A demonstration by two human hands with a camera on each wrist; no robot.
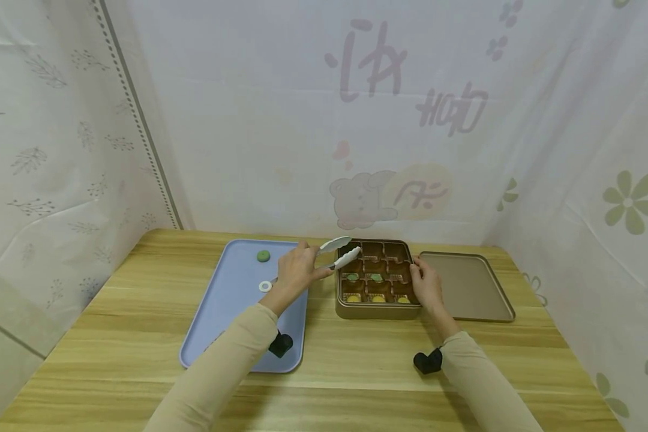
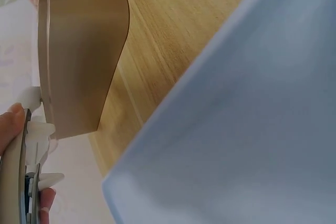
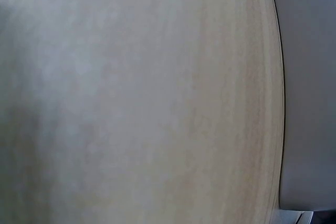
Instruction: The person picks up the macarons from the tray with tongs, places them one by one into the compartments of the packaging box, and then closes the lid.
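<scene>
My left hand [image 1: 296, 270] holds a pair of tongs [image 1: 348, 258] with pale scalloped tips. The tips stand apart over the far left corner of a bronze tin box [image 1: 378, 311], with nothing visible between them. Inside the tin is a brown divided insert [image 1: 374, 267]; yellow pieces [image 1: 378, 298] sit in its front row and green pieces [image 1: 376, 277] in the row behind. With thumb and fingers at the rim, my right hand [image 1: 426, 282] grips the tin's right side. In the left wrist view the tongs [image 2: 37, 145] overlap the tin's wall [image 2: 79, 51].
A blue tray [image 1: 227, 300] lies to the left, with a round green piece [image 1: 263, 255] near its far edge. The tin's flat lid [image 1: 467, 285] rests right of the box. All stand on a wooden table [image 1: 345, 378] backed by a printed curtain [image 1: 259, 120].
</scene>
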